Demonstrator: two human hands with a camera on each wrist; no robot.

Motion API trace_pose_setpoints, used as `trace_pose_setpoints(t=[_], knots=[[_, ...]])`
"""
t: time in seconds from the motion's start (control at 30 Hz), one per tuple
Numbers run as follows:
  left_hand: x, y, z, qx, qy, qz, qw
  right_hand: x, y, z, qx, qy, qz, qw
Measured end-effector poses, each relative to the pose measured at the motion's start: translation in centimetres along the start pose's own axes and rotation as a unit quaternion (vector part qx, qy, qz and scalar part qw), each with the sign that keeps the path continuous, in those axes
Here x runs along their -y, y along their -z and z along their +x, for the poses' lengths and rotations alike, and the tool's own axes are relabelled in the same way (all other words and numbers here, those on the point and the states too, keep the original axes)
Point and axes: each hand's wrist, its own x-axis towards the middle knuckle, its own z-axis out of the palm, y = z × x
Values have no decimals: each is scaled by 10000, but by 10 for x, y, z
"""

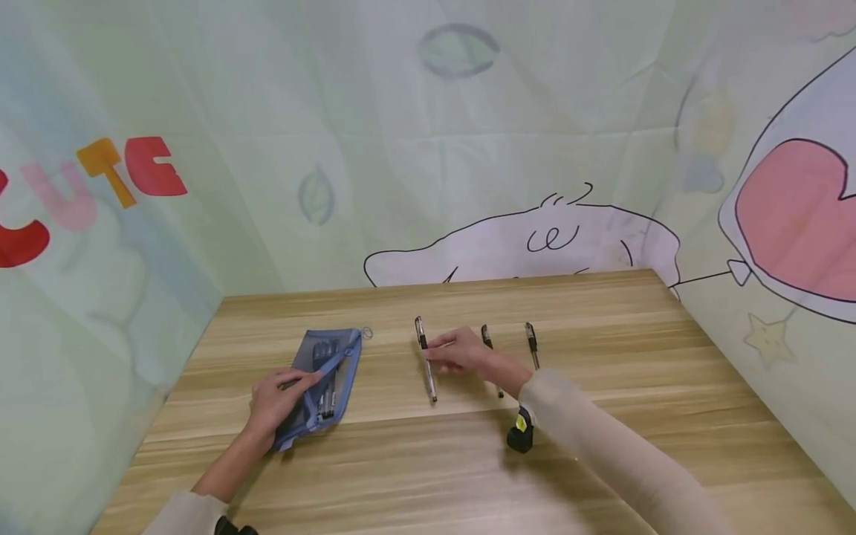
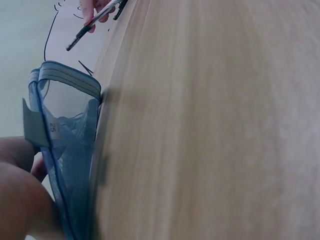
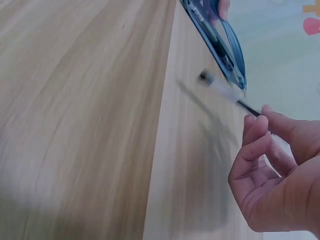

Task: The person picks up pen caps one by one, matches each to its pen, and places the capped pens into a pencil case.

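On the left side of the table lies a blue mesh zip pouch (image 1: 353, 371), its top open, with several pens (image 1: 327, 401) visible inside. My left hand (image 1: 273, 401) grips the pouch's upper edge between thumb and fingers. My right hand (image 1: 461, 351) pinches a clear-barrelled pen (image 1: 431, 380) with a black cap near its middle. In the right wrist view this pen (image 3: 223, 90) is tilted above the table, between thumb and fingertips, with its shadow below. The left wrist view shows the pouch (image 2: 75, 165) standing up at its rim beside the left fingers.
Two more black-capped pens lie to the right: one (image 1: 487, 336) partly behind the right wrist, another (image 1: 531, 339) farther right beside the sleeve. The wood-grain table (image 1: 428, 475) meets a printed cloth backdrop (image 1: 267, 186) at its back and sides.
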Motion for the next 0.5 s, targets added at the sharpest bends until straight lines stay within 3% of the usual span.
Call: trace_pose_setpoints(t=[0.17, 0.37, 0.5], knots=[[1, 1, -1, 4, 58, -22, 10000, 2, -20, 9, 154, 142, 269, 9994], [1, 2, -1, 42, 123, -20, 9999, 5, -47, 20, 308, 18, 465, 9984], [0, 0, 0, -10, 107, -48, 9999, 9, -68, 29, 94, 56, 645, 9979]])
